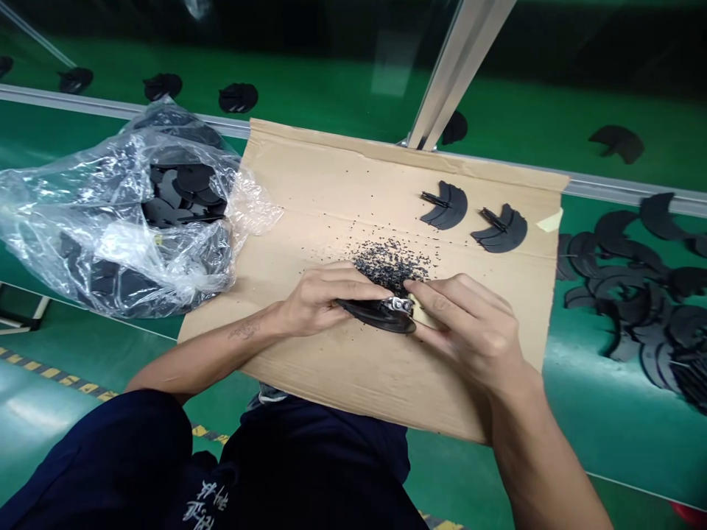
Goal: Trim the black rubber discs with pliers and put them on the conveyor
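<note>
My left hand (319, 298) is closed round a stack of thin black curved pieces (375, 315), holding it just above a sheet of cardboard (331, 184). A small metal clip (401, 303) sits on the stack's right end. My right hand (469, 324) pinches that end, fingers pressed on the clip and the stack's edge. Just behind the hands lies a heap of tiny black shavings (389, 263).
Two clipped stacks of black pieces (446, 206) (501, 230) lie on the far right of the cardboard. A clear plastic bag (127, 213) full of black pieces sits at left. Several loose black pieces (641, 294) lie on the green table at right. A metal post (458, 66) rises behind.
</note>
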The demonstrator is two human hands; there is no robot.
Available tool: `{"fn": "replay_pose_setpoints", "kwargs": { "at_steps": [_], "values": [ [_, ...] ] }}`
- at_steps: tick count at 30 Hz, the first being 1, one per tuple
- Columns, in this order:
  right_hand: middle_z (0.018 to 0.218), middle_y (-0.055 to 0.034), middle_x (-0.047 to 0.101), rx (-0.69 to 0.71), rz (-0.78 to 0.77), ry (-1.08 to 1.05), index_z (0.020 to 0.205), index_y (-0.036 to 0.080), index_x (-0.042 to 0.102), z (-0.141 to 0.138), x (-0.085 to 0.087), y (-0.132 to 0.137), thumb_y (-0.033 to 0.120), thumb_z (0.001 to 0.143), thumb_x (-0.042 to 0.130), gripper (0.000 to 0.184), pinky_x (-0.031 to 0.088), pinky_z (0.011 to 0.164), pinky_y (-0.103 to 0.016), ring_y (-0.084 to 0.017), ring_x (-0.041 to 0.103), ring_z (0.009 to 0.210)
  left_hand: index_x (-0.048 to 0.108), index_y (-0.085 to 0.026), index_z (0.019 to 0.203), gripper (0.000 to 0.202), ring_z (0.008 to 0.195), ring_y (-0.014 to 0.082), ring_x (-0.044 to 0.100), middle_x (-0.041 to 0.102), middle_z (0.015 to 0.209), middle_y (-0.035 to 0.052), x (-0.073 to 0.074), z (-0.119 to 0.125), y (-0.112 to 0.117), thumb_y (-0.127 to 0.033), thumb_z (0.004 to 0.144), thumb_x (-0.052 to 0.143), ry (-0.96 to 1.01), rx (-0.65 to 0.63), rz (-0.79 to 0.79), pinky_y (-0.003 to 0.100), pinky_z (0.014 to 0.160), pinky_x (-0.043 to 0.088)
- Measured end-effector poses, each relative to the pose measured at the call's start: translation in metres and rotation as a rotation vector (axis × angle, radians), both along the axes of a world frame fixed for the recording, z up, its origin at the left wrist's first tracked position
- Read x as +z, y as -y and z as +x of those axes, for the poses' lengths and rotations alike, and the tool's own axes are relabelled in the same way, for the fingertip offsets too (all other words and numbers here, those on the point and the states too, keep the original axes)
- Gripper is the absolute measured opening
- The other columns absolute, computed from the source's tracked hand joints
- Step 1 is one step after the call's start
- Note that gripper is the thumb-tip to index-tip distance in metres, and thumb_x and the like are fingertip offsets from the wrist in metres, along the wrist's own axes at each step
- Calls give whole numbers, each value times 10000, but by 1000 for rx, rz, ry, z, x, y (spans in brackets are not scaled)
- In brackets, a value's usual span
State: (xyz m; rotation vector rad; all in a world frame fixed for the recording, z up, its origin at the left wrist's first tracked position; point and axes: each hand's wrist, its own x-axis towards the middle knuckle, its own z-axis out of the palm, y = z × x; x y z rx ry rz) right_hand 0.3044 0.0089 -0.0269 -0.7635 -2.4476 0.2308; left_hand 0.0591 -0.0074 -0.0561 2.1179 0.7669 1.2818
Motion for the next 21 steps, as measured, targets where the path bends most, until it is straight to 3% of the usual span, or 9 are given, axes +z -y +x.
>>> {"fn": "replay_pose_setpoints", "kwargs": {
  "at_steps": [9,15,18,21],
  "values": [
    [897,-76,724,-53,77,108,1249,190,625,2,0,6,264,973,589,288,495,665,-341,-192,627,755,680,-221,1206,255,839,121,723,787,968,63,1,-2,0,-178,978,574,-39,-16,35,259,766,545],
    [898,-67,701,-24,-241,-119,1153,207,656,-1,-6,-1,292,955,620,219,514,676,-328,-184,652,774,677,-186,1127,188,806,130,687,765,934,62,9,-3,3,-265,968,615,-103,-28,-24,273,753,535],
    [902,-76,688,-162,-117,-70,1111,186,660,-2,-9,-7,294,937,622,208,467,673,-337,-196,607,783,666,-169,1067,292,802,144,650,731,905,60,24,-14,-1,-423,1003,538,-206,92,-98,283,740,522],
    [856,-73,666,-215,41,98,1039,159,671,-3,-14,-9,276,941,584,175,401,663,-327,-195,543,762,649,-152,1070,519,855,168,635,699,950,89,44,-36,-28,-500,1064,264,-321,173,-188,304,768,516]
  ]
}}
